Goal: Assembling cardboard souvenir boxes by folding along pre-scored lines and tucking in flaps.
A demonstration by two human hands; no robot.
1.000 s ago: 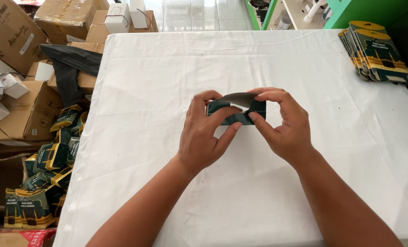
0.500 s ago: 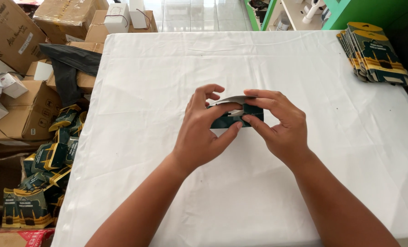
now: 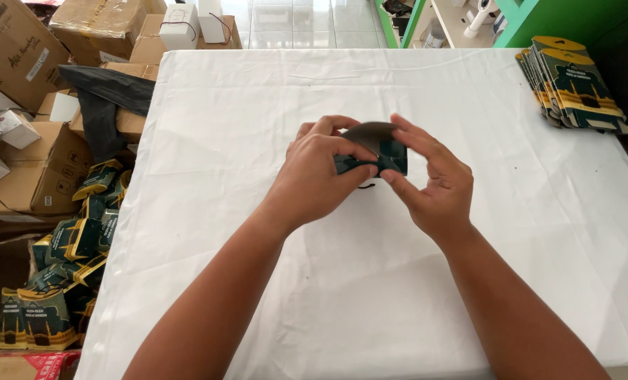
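Both of my hands hold one small dark green carton (image 3: pixel 384 151) just above the white-covered table (image 3: pixel 208 141), near its middle. My left hand (image 3: pixel 317 176) grips the carton's left side, thumb pressed on its front. My right hand (image 3: pixel 430 179) holds the right side, with the fingers over a curved dark flap on top. Most of the carton is hidden by my fingers. A small dark mark (image 3: pixel 365 186) lies on the cloth under the hands.
A stack of flat green-and-yellow cartons (image 3: pixel 574 84) lies at the table's far right corner. Left of the table, brown cardboard boxes (image 3: pixel 18 169), white boxes (image 3: pixel 180 24), a black bag (image 3: pixel 103 98) and several folded green cartons (image 3: pixel 74 243) cover the floor.
My hands have drawn closer together around the carton, and its top flap has bent over into a curve. The carton has stayed at the same spot above the table.
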